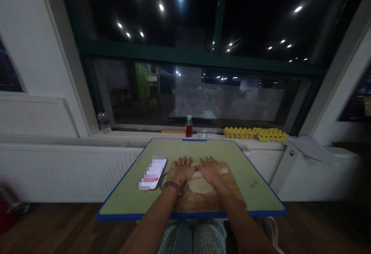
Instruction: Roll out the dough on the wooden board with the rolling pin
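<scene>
Dough point(199, 187) on the wooden board point(235, 193) looks already flattened into a sheet, rolling seemingly unfinished, with left hand point(181, 171) and right hand point(210, 171) over the rolling pin point(224, 171), fingers spread.

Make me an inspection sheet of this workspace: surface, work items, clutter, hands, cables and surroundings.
Surface: blue-edged, pale green tabletop with a brown board on it.
Work items: flattened dough on the board, rolling pin across it.
Clutter: phone, screen lit, left of the board.
Hands: left hand and right hand on the rolling pin, fingers extended forward.
Cables: dark curved strip between phone and board; can't tell whether it's a cable.
Surroundings: clear bottle, red bottle and yellow egg trays near the dark window.
</scene>
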Tool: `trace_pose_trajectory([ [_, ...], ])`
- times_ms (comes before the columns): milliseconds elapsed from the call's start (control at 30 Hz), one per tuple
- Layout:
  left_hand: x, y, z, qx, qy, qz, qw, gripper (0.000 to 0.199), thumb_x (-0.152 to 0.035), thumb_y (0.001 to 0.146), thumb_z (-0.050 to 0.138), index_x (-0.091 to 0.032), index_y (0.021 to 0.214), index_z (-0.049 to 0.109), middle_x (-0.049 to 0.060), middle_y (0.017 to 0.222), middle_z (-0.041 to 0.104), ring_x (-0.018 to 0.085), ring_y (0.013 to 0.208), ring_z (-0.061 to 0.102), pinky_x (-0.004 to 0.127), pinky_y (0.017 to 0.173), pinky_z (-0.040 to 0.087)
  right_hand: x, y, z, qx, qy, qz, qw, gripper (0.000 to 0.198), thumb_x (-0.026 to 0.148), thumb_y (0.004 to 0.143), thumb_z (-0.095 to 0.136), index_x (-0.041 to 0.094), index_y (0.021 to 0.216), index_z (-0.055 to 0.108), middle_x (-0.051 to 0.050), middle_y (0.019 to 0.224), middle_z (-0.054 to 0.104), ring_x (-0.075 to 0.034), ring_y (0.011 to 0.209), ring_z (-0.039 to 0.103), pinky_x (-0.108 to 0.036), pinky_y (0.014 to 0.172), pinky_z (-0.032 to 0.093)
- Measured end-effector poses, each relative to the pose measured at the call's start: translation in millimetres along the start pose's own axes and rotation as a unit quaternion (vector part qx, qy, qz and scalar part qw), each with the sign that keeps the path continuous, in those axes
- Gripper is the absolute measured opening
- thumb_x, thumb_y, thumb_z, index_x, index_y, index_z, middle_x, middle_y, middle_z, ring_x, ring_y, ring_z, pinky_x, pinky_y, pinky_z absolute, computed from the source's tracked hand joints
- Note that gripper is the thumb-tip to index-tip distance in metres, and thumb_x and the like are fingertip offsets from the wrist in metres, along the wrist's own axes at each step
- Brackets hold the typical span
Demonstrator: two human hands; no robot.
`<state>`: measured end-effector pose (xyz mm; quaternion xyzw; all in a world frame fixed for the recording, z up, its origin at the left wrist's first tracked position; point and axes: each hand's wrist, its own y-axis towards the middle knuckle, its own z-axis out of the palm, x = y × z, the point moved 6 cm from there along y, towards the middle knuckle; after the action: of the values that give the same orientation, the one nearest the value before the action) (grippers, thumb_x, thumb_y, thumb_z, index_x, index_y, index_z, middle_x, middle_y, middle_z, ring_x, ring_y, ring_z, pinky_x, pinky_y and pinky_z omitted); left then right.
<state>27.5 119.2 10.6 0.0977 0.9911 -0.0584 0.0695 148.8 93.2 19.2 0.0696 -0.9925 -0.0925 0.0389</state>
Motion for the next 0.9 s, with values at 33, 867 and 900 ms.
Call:
trace_pose_trajectory([
  [33,-1,-2,0,0.001,0.002,0.008,1.0,0.065,-0.053,0.092,0.03,-0.024,0.15,0.037,0.011,0.16,0.029,0.031,0.147,0.024,0.053,0.113,0.021,-1,-2,-1,-0.004,0.005,0.01,1.0,0.042,0.029,0.095,0.039,0.024,0.13,0.063,-0.007,0.138,0.058,-0.023,0.135,0.045,-0.041,0.115,0.023],
  [867,-19,-64,-2,-0.046,-0.003,0.063,0.997,0.064,-0.052,0.097,0.022,-0.018,0.15,0.036,0.014,0.16,0.027,0.029,0.149,0.02,0.051,0.118,0.014,0,-59,1,-0.065,-0.024,0.024,0.997,0.056,0.03,0.098,0.027,0.0,0.141,0.047,-0.021,0.146,0.046,-0.027,0.14,0.037,-0.041,0.114,0.025],
  [900,-20,-67,-3,-0.052,-0.001,0.065,0.996,0.064,-0.051,0.097,0.022,-0.018,0.149,0.037,0.014,0.16,0.028,0.029,0.149,0.02,0.052,0.118,0.014,-1,-62,2,-0.067,-0.021,0.024,0.997,0.056,0.03,0.098,0.027,-0.001,0.142,0.045,-0.021,0.147,0.045,-0.027,0.141,0.037,-0.04,0.115,0.025],
])
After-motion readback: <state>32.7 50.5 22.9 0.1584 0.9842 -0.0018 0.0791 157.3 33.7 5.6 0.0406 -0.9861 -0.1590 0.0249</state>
